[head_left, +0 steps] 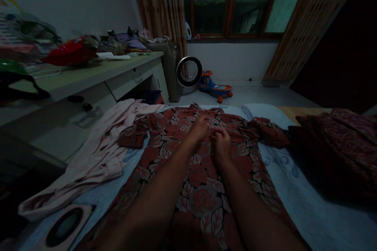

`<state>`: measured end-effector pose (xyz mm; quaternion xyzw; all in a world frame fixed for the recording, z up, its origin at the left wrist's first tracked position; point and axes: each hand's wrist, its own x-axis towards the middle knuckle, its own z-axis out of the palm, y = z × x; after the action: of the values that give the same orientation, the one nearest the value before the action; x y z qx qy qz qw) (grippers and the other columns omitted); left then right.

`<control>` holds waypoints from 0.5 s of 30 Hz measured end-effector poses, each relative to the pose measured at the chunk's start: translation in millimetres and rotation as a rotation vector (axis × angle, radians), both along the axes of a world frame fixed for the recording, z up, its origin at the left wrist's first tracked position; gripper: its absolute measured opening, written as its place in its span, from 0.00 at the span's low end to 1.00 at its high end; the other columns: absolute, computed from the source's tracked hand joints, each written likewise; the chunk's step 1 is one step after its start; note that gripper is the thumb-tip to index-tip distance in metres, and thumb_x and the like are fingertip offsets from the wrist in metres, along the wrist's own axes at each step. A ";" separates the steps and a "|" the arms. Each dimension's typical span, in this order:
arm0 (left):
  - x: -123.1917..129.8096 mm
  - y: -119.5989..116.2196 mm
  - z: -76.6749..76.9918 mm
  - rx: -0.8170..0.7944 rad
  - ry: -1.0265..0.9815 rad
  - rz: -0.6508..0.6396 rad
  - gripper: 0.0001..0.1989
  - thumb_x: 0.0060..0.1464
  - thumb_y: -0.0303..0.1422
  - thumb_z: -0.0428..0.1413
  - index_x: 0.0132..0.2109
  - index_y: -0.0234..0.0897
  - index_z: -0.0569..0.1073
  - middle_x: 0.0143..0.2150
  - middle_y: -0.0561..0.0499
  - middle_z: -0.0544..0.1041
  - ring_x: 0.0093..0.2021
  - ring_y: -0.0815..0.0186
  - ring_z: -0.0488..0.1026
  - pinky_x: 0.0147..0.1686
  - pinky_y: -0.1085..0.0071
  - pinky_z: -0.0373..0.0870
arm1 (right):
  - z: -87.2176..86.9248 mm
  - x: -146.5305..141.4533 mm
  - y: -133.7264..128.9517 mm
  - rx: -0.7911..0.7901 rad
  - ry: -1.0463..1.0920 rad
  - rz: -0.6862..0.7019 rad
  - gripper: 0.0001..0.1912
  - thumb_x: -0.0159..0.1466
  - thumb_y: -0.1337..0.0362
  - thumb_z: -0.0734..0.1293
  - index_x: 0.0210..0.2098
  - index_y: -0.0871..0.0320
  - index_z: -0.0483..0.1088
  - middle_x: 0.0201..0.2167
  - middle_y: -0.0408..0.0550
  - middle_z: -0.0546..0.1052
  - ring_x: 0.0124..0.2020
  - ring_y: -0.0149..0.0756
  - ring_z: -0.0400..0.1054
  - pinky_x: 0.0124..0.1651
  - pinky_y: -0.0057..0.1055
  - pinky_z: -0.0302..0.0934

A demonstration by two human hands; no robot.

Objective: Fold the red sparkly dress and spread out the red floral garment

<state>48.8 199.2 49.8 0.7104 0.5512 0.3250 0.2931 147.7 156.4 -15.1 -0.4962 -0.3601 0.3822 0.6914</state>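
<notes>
A dark red floral dress (203, 174) with black and grey leaf patterns lies spread out in front of me, its short sleeves to either side. Over its upper chest, my left hand (201, 127) has its fingers bent and drawn together. Close beside it on the right, my right hand (222, 142) is curled, thumb and forefinger meeting near the cloth. Whatever lies between the fingertips is too dark and small to make out. The two hands are slightly apart. Under the dress is a light blue sheet (282, 176).
A pale pink garment (97, 157) lies at the left, and dark folded clothes (338, 153) are piled at the right. Along the left wall runs a cluttered desk (103, 72). Beyond stand a washing machine with its round door (189, 71) open and a blue ride-on toy (216, 87).
</notes>
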 end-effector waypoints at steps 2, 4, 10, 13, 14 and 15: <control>18.9 -4.3 -10.4 -0.049 -0.048 0.067 0.18 0.60 0.25 0.47 0.54 0.36 0.72 0.50 0.45 0.77 0.46 0.63 0.75 0.47 0.68 0.70 | 0.2 7.2 4.1 -0.033 0.213 -0.014 0.10 0.51 0.61 0.64 0.33 0.56 0.71 0.30 0.43 0.76 0.31 0.34 0.72 0.36 0.30 0.67; 24.3 -10.2 -24.7 0.026 0.087 0.101 0.16 0.61 0.26 0.47 0.53 0.36 0.73 0.54 0.43 0.75 0.52 0.61 0.73 0.54 0.65 0.67 | 0.4 14.7 7.5 -0.053 0.334 0.017 0.10 0.49 0.61 0.66 0.32 0.56 0.70 0.30 0.43 0.77 0.31 0.34 0.73 0.36 0.30 0.68; 11.2 -23.5 -56.8 0.174 0.447 0.022 0.19 0.61 0.34 0.53 0.58 0.37 0.69 0.63 0.42 0.68 0.63 0.54 0.63 0.61 0.57 0.60 | -4.0 45.4 14.0 -0.118 0.342 0.060 0.09 0.52 0.59 0.67 0.31 0.54 0.68 0.31 0.46 0.78 0.38 0.40 0.77 0.46 0.40 0.72; 11.1 -24.6 -59.3 0.192 0.499 -0.011 0.20 0.61 0.37 0.53 0.59 0.38 0.68 0.63 0.42 0.67 0.64 0.53 0.62 0.62 0.55 0.60 | -6.8 64.5 16.0 -0.115 0.289 -0.026 0.10 0.53 0.58 0.67 0.32 0.54 0.66 0.32 0.45 0.76 0.39 0.39 0.76 0.47 0.41 0.72; 12.1 -24.7 -59.4 0.198 0.513 -0.009 0.21 0.61 0.37 0.53 0.60 0.39 0.67 0.63 0.42 0.67 0.64 0.53 0.61 0.62 0.55 0.59 | -7.2 70.6 16.5 -0.113 0.286 -0.061 0.10 0.53 0.58 0.67 0.33 0.54 0.65 0.32 0.45 0.76 0.39 0.38 0.76 0.46 0.40 0.72; 13.3 -24.7 -59.6 0.205 0.526 -0.003 0.21 0.61 0.36 0.53 0.61 0.39 0.67 0.64 0.42 0.67 0.64 0.52 0.61 0.63 0.54 0.59 | -7.4 76.3 17.1 -0.108 0.287 -0.095 0.11 0.52 0.58 0.67 0.33 0.54 0.65 0.32 0.44 0.75 0.38 0.37 0.76 0.46 0.39 0.73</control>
<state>62.1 174.4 -9.9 0.7969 0.5717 0.1830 0.0672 224.0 173.4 -22.6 -0.4896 -0.2128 0.4346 0.7253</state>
